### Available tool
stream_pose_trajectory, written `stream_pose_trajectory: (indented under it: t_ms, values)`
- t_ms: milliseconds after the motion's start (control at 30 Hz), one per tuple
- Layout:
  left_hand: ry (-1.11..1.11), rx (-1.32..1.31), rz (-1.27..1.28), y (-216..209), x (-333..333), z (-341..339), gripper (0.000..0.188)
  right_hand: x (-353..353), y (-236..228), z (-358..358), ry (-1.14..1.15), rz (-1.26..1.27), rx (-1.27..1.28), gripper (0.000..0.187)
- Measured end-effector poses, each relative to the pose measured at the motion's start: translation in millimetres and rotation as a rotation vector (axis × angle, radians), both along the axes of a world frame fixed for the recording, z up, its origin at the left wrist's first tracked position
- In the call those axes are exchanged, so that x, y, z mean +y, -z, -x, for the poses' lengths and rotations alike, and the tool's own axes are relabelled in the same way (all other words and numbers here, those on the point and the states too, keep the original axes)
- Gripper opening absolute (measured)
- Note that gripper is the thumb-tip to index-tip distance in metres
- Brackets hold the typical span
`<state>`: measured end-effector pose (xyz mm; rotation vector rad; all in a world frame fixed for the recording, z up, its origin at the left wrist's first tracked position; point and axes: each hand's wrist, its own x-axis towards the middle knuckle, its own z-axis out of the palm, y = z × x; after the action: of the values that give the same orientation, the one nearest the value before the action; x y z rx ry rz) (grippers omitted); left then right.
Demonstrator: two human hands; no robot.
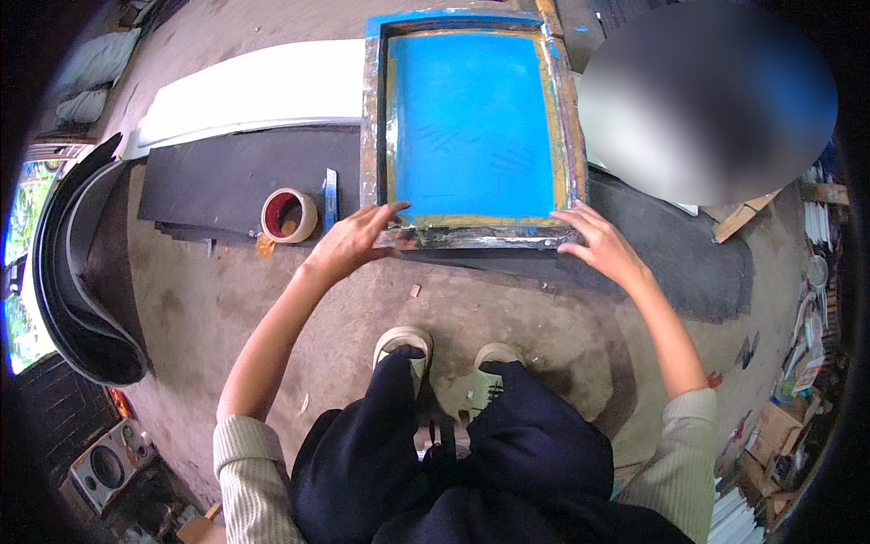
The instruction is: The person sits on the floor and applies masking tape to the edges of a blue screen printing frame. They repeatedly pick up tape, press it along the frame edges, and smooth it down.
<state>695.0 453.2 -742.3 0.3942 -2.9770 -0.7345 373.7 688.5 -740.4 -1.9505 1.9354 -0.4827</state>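
Note:
A wooden screen-printing frame (371, 136) with a paint-stained border lies in front of me, its mesh (476, 127) covered in blue. My left hand (352, 239) grips its near left corner, fingers on top of the rail and thumb at the front edge. At the near right corner, my right hand (598, 241) holds the same rail in a like way. Left of the frame, a blue utility knife (331, 198) lies on dark sheets, and beside it is a wide tape roll (304, 218) with a reddish inside. What lies directly beneath the frame is hidden.
White sheets (263, 86) stretch out to the left of the frame, behind stacked black sheets (236, 181). Curled black sheets (82, 272) stand at far left, above a speaker (109, 464). Wood strips (748, 216) and clutter line the right. A blurred oval covers the upper right.

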Motion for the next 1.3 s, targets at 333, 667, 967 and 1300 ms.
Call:
stream_pose_trajectory:
  t_ms: [333, 667, 967, 1300]
  values:
    - [-0.063, 0.177, -0.001, 5.9, -2.5, -15.7, 0.026, -3.1, 8.3, -2.1, 0.028, 0.181, -0.086, 0.018]
    - [0.096, 0.250, 0.221, 24.5, 0.2, -24.9, 0.025, 6.9, 19.7, 4.1, -0.147, 0.284, 0.091, 0.026]
    - [0.219, 0.213, 0.358, 24.9, -1.2, -27.0, 0.029, 10.4, 24.5, 4.0, -0.261, 0.297, 0.224, 0.031]
    - [0.120, 0.157, 0.474, 33.0, 30.2, -49.8, 0.052, 38.5, 30.3, -9.9, -0.167, 0.263, 0.367, 0.046]
